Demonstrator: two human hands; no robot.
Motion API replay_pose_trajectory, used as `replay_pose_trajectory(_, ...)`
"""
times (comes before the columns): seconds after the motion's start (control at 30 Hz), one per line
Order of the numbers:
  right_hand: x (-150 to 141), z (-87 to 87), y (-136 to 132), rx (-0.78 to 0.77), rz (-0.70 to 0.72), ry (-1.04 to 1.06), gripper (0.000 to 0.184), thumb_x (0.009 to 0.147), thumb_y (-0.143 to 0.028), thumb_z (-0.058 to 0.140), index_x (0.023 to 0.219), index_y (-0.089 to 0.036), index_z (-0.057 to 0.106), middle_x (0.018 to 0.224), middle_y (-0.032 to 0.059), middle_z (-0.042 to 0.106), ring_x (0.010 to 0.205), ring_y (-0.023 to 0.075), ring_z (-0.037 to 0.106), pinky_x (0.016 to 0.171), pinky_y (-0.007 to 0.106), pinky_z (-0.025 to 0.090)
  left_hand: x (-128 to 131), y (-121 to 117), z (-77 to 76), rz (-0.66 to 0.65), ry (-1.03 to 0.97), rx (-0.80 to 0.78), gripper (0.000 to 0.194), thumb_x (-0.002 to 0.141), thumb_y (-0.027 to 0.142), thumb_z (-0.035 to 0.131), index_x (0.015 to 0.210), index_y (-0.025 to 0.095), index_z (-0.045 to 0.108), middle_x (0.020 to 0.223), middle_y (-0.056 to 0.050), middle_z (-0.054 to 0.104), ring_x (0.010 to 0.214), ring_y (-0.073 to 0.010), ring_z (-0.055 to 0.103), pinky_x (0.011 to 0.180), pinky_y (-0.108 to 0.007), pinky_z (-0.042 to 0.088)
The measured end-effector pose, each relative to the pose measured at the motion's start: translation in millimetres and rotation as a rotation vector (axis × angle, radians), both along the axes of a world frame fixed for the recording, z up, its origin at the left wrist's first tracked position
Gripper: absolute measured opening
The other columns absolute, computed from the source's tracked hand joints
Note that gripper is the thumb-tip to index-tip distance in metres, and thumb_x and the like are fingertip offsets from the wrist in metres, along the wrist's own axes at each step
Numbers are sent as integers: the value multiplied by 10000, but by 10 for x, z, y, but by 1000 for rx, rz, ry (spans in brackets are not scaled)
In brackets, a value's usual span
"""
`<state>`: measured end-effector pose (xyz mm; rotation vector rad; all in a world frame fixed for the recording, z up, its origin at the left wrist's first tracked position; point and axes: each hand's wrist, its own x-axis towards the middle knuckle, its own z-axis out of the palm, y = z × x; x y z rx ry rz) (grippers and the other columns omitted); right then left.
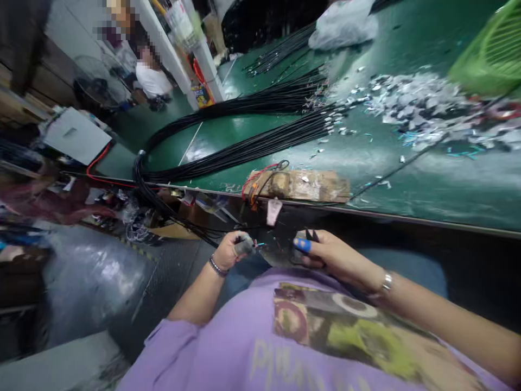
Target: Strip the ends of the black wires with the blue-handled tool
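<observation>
My left hand is closed in a pinch around the end of a black cable, below the front edge of the bench. Thin coloured wires stick out of its grip toward the right. My right hand is held apart from it on the other side, fingers closed, with blue tape round the thumb. Something dark shows at its fingertips, too blurred to name. Behind the hands, a long looped bundle of black cables lies on the green bench, and part of it hangs over the edge.
A worn wooden block with red and black wires sits at the bench edge. White scraps are heaped near a green basket. A plastic bag lies at the back. Another person is at the far left, near a fan.
</observation>
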<state>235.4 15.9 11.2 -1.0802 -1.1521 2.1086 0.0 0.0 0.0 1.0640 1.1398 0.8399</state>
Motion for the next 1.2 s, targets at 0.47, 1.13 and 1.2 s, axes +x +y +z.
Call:
replay_pose_trajectory(0.47, -356, -75, 16, 412, 46, -100, 375, 690, -525, 616, 616, -175, 503, 557, -39, 458, 537, 96, 381, 518, 239, 345, 157, 37, -11, -154, -24, 64, 516, 593, 602, 716, 551, 122, 531, 381, 68, 373, 326, -21, 273, 341, -175, 173)
replay_pose_trajectory(1.13, -73, 67, 16, 395, 611, 43, 260, 763, -410, 542, 688, -172, 467, 641, -31, 454, 575, 95, 377, 541, 224, 348, -44, 108, -56, -91, 38, 56, 512, 517, 585, 767, 552, 117, 563, 482, 15, 518, 414, -47, 395, 414, -185, 294)
replay_pose_trajectory(1.2, -14, 46, 25, 309, 591, 64, 368, 734, -514, 570, 651, -175, 452, 613, -47, 418, 551, 83, 343, 513, 218, 319, -123, 115, -56, 128, -21, 50, 515, 522, 594, 760, 585, 126, 556, 459, 35, 509, 334, -13, 291, 352, -171, 208)
